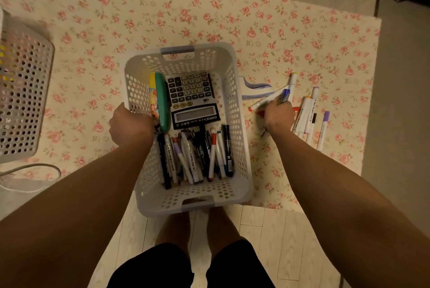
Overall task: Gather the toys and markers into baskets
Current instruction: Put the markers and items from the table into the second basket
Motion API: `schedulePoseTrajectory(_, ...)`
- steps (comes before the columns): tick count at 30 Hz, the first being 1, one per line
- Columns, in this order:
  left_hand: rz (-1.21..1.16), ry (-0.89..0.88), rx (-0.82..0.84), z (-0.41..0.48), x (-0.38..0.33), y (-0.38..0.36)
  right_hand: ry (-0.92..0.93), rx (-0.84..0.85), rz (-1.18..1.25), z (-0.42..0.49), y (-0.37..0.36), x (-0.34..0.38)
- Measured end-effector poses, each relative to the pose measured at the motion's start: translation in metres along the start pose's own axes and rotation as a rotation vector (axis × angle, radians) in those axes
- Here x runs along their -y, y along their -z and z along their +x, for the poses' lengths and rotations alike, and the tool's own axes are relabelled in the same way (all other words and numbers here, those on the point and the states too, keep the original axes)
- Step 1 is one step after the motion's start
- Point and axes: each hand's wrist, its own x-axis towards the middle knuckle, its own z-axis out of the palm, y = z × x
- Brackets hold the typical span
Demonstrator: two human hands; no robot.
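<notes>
Right of the basket, the right hand grips a bunch of markers; the left hand grips the basket's wall (to steady it, maybe). Next, probably, drop them in.

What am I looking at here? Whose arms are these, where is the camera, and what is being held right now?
There is no machine here. These are a person's two bare arms, filmed by one wide-angle camera worn on their head and looking down. A white perforated basket stands on a floral rug. It holds a calculator, a green case and a pile of markers. The left hand grips the basket's left rim. The right hand, beside the basket, closes round a few pens down at the rug. More loose markers lie to its right. A second basket sits at the far left.
</notes>
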Motion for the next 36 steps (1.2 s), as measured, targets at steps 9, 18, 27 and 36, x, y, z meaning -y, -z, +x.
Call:
schedulePoseTrajectory(9, -0.019, -0.007, -0.006, -0.002, -0.003, 0.001, -0.122, 0.131, 0.175, 0.012, -0.008, 0.012)
schedulePoseTrajectory(18, -0.039, -0.003, 0.018, 0.001, 0.001, 0.002, -0.236, 0.161, 0.256, 0.008, -0.012, 0.020)
schedulePoseTrajectory(27, -0.042, -0.005, 0.041, 0.001, 0.001, 0.003, 0.041, 0.027, 0.502, -0.053, 0.018, 0.019)
schedulePoseTrajectory(36, -0.051, -0.024, 0.048, -0.001, 0.001, 0.006, 0.375, 0.431, 0.670, -0.141, 0.043, 0.047)
